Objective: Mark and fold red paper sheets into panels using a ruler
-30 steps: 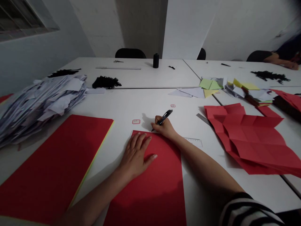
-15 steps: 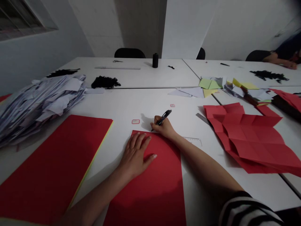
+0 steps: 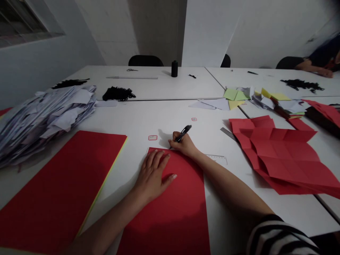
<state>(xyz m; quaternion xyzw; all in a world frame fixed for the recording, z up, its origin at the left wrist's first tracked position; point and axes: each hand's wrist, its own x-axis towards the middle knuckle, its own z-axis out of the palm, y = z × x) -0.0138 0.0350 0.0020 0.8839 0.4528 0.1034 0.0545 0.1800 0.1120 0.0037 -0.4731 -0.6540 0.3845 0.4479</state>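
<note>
A long red paper sheet (image 3: 172,212) lies in front of me on the white table. My left hand (image 3: 152,173) rests flat near its far left corner, fingers spread and holding nothing. Between the fingers of my right hand (image 3: 184,143) is a black pen (image 3: 183,133), tilted, with its tip down at the sheet's far edge. A clear ruler (image 3: 217,159) lies just right of the sheet, partly hidden by my right forearm. Beyond the far edge is a small red-bordered label (image 3: 152,137), and farther off a second label (image 3: 194,119).
A red paper stack (image 3: 63,184) with yellow edges lies at left, below a heap of white papers (image 3: 53,117). Creased red sheets (image 3: 281,152) and a metal ruler (image 3: 228,134) are at right. Black yarn (image 3: 119,93) and a black thread spool (image 3: 174,69) stand farther back. Another person's hand (image 3: 325,73) shows far right.
The pen in my right hand has shifted very slightly left along the sheet's far edge. My left hand stays in place on the red sheet.
</note>
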